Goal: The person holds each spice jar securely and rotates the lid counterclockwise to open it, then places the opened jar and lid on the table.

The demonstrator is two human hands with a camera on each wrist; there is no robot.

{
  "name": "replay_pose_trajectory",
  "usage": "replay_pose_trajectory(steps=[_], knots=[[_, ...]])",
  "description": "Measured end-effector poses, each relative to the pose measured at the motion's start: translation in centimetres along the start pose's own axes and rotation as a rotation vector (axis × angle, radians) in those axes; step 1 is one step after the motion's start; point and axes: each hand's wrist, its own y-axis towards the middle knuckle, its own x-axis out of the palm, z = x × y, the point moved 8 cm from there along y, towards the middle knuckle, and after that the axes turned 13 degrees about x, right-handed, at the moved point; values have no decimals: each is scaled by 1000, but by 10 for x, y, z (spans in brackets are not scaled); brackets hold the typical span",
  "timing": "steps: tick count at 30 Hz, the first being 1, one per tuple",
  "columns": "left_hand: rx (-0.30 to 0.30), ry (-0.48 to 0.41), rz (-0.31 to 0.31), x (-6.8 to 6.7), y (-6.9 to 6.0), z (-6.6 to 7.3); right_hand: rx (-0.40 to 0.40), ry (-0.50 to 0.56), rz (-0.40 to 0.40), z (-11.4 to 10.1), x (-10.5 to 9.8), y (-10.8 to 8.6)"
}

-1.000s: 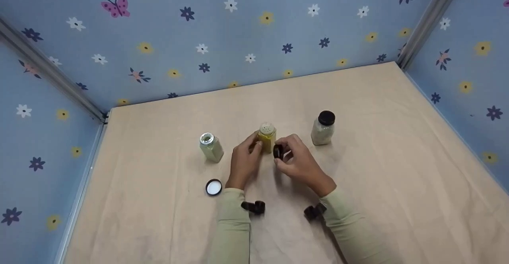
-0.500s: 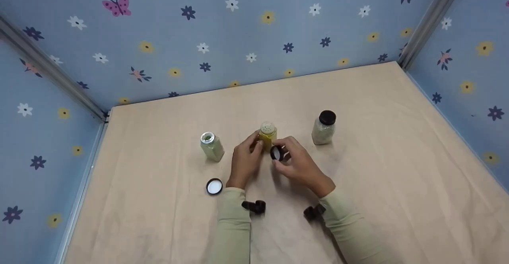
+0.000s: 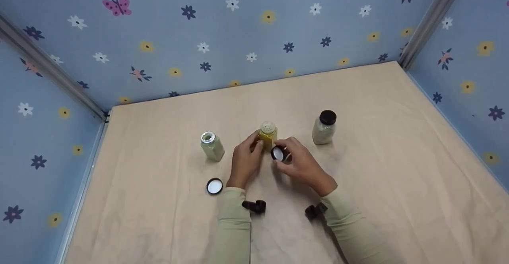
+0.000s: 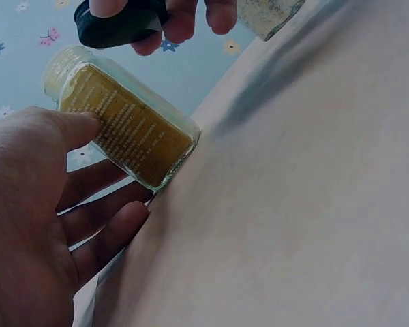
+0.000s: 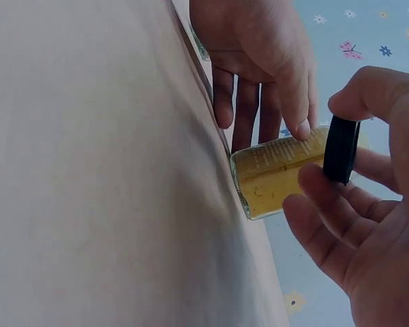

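Observation:
In the head view a small glass shaker jar (image 3: 268, 136) of yellow powder stands upright on the table, its perforated top uncovered. My left hand (image 3: 245, 160) holds it from the left, thumb on the near side; the left wrist view shows printed text on the jar (image 4: 126, 126). My right hand (image 3: 304, 166) pinches a black screw cap (image 3: 278, 153) between thumb and fingers, just in front and to the right of the jar. The cap's white inside faces the camera. Seen from the right wrist, the cap (image 5: 341, 150) is edge-on before the jar's top.
Left of my hands stands an uncapped jar (image 3: 212, 148) of pale green contents. A second black cap (image 3: 214, 186) lies near it, white inside up. Toward the right is a jar with a black cap (image 3: 324, 128) on. Flower-patterned panels (image 3: 238, 29) border the cloth-covered table (image 3: 381, 144).
The cap in my right hand has turned from edge-on to showing its white inside. My left hand and the yellow jar have stayed in place.

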Motion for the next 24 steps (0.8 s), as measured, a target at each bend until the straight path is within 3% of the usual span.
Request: replay_pose_trajectory(steps=[9,17,24], knots=[[-13,-21,-6,1,0,-1,28,-43,-18,2,4,0],[-39,-26,-4,1,0,-2,64,131,-69,2,4,0],[-48,-38,-10,1,0,-3,135,36,-166,6,15,-2]])
